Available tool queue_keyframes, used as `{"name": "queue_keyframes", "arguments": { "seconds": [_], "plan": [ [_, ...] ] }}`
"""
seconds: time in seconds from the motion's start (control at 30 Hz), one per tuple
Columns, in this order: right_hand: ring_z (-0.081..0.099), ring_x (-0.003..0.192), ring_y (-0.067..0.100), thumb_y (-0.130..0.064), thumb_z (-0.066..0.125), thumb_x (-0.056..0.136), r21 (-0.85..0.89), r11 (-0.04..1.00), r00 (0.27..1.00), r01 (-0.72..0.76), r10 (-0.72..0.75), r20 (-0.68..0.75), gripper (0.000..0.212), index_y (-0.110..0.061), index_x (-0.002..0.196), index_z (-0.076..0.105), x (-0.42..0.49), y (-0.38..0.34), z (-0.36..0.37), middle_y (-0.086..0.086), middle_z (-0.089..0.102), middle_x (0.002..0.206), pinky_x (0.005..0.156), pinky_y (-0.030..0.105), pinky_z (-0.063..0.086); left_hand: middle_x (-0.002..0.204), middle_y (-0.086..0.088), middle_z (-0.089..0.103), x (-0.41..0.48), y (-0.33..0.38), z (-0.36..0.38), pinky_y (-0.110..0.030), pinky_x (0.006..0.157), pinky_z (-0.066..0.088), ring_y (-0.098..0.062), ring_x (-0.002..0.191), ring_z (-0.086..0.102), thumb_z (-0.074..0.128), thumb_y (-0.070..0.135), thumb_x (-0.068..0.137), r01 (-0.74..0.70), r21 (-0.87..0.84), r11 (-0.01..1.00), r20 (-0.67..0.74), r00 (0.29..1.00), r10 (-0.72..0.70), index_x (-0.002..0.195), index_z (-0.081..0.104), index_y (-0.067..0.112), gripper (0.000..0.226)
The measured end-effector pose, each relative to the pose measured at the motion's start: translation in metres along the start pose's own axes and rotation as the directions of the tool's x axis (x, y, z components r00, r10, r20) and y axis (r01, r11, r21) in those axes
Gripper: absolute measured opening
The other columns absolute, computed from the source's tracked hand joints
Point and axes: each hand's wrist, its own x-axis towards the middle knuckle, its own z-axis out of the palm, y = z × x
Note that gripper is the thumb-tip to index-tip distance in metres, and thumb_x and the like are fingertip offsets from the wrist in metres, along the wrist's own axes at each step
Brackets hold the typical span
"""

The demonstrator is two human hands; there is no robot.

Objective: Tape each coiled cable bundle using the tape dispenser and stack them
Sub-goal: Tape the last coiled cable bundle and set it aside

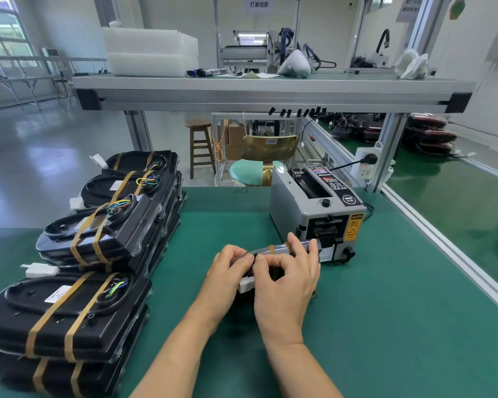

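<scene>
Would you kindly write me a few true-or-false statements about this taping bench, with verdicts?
1. Both the left hand and the right hand grip a cable bundle just in front of the tape dispenser. True.
2. The taped stacks lie to the right of the dispenser. False: they lie to its left.
3. The nearest stacked bundle carries two tan tape strips. True.
4. The bench mat is red. False: it is green.

Head-worn wide-angle, facing forward and down, close
</scene>
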Motion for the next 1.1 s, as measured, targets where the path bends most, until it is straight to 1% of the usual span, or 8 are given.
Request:
{"name": "queue_keyframes", "arguments": {
  "seconds": [0.2,0.33,0.6,0.73,0.83,0.97,1.03,1.1],
  "plan": [
    [0.024,0.148,0.016,-0.008,0.079,0.077,-0.033,0.999,0.998,0.025,-0.027,-0.048,0.019,-0.012,0.067,0.063,0.001,0.004,0.0,0.001,0.052,0.144,0.12,0.043,0.015,0.097,-0.004,0.064,0.003,0.005,-0.003,-0.034,0.087,0.047,-0.014,0.091,0.058,0.06,0.044,0.081,-0.013,0.014,1.0,0.027,1.0,0.012,0.09,0.06,0.013,0.032],
    [0.031,0.143,0.016,-0.004,0.077,0.077,-0.028,0.999,0.995,0.022,-0.024,-0.095,0.017,-0.011,0.073,0.061,0.006,0.009,-0.003,0.0,0.055,0.139,0.117,0.044,0.02,0.077,0.008,0.061,0.006,0.002,-0.003,-0.014,0.066,0.045,-0.002,0.071,0.055,0.061,0.025,0.094,-0.039,0.018,0.999,0.02,0.999,0.039,0.089,0.059,0.01,0.017],
    [0.034,0.14,0.012,-0.011,0.08,0.078,-0.081,0.995,0.995,0.05,-0.056,-0.084,0.018,-0.016,0.074,0.063,0.011,0.015,-0.008,-0.009,0.056,0.133,0.111,0.039,0.021,0.075,0.006,0.059,0.011,0.006,0.001,-0.027,0.071,0.042,-0.009,0.072,0.052,0.066,0.049,0.072,-0.017,0.033,0.999,0.001,1.0,0.017,0.089,0.056,0.005,0.049],
    [0.038,0.137,0.014,-0.012,0.08,0.079,-0.074,0.994,0.991,0.086,-0.093,-0.098,0.017,-0.017,0.075,0.064,0.013,0.018,-0.008,-0.008,0.059,0.131,0.109,0.042,0.025,0.071,0.01,0.052,0.016,0.005,-0.003,-0.026,0.065,0.038,-0.007,0.065,0.044,0.072,0.051,0.081,-0.069,0.199,0.977,0.005,0.998,0.07,0.086,0.055,0.01,0.044],
    [0.043,0.133,0.014,-0.01,0.078,0.082,-0.071,0.99,0.986,0.119,-0.126,-0.11,0.016,-0.018,0.076,0.065,0.017,0.021,-0.009,-0.008,0.062,0.126,0.107,0.041,0.028,0.069,0.005,0.052,0.023,0.01,-0.014,-0.03,0.064,0.037,-0.01,0.064,0.042,0.065,0.053,0.086,-0.167,0.37,0.914,0.124,0.984,0.129,0.082,0.054,0.016,0.039],
    [0.047,0.127,0.007,-0.008,0.072,0.086,-0.007,0.982,0.979,0.187,-0.187,-0.086,0.012,-0.018,0.081,0.067,0.024,0.03,-0.015,-0.008,0.064,0.121,0.106,0.028,0.031,0.082,0.014,0.066,0.03,0.023,-0.021,-0.032,0.075,0.046,-0.01,0.077,0.056,0.053,0.054,0.094,-0.261,0.579,0.772,0.235,0.961,0.149,0.095,0.061,0.033,0.023],
    [0.056,0.113,0.004,-0.006,0.068,0.089,0.177,0.979,0.979,0.104,-0.069,-0.189,0.017,-0.023,0.084,0.067,0.037,0.036,-0.021,-0.004,0.063,0.115,0.097,0.017,0.041,0.091,0.019,0.067,0.03,0.026,-0.022,-0.029,0.081,0.049,-0.008,0.088,0.06,0.049,0.053,0.096,-0.27,0.623,0.734,0.241,0.959,0.149,0.103,0.062,0.04,0.019],
    [0.064,0.089,0.011,-0.007,0.065,0.092,0.417,0.902,0.935,-0.111,0.237,-0.264,0.02,-0.025,0.083,0.066,0.06,0.044,-0.03,0.002,0.065,0.102,0.077,0.018,0.051,0.093,0.018,0.065,0.028,0.028,-0.018,-0.029,0.083,0.048,-0.007,0.09,0.058,0.043,0.051,0.098,-0.259,0.641,0.722,0.247,0.961,0.126,0.1,0.058,0.04,0.018]
  ]
}}
